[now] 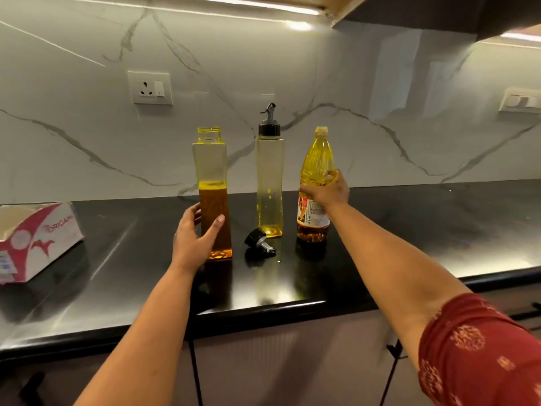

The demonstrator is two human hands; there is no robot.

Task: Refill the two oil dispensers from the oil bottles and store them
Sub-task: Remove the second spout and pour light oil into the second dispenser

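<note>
Both arms outstretched: left hand (193, 235) cups the uncapped dispenser (212, 194), seemingly gripping; right hand (326, 191) clasps the oil bottle (315, 183).

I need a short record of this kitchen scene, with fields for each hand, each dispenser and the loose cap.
left hand: holds open dispenser, about half full of amber oil
right hand: grips oil bottle, cap on
capped dispenser: nearly empty
loose cap: lying on counter
box: far left
</note>
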